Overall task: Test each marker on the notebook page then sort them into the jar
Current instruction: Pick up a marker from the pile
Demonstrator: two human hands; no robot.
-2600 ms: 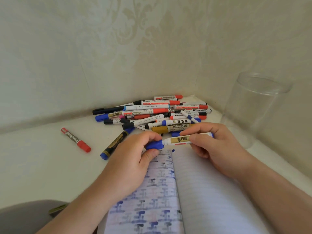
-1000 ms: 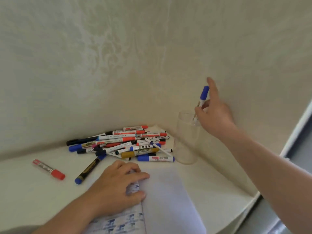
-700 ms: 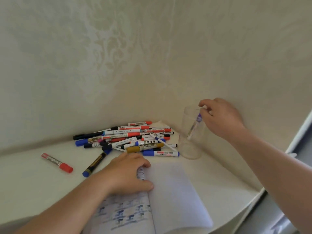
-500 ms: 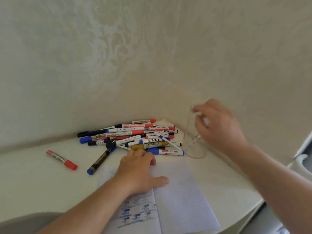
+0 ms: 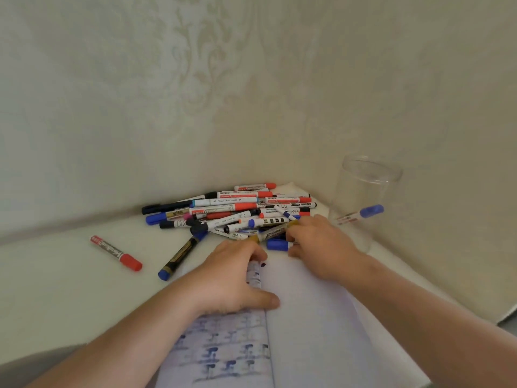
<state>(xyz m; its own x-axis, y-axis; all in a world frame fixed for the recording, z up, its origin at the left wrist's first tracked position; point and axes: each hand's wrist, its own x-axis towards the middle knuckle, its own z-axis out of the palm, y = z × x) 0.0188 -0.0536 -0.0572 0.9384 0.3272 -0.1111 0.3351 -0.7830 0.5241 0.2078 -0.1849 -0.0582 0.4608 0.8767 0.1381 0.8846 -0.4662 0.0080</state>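
Now the right hand [image 5: 321, 245] is down at the near edge of the marker pile [image 5: 232, 211], with its fingers curled around a blue-capped marker [image 5: 277, 244], so it looks like it is picking the next one to try. The left hand [image 5: 235, 278] lies flat on the open notebook [image 5: 307, 331] and keeps the pages from flipping. One blue marker [image 5: 361, 214] sits tilted inside the clear jar [image 5: 363, 191], which stands on the bench [image 5: 56, 289] just right of the pile. A red marker [image 5: 116, 253] and a dark marker with a blue cap [image 5: 181, 254] lie apart on the left. Next, I think, the cap must come off, so the left hand may have to help pull it. Then a small scribble goes on the white page.
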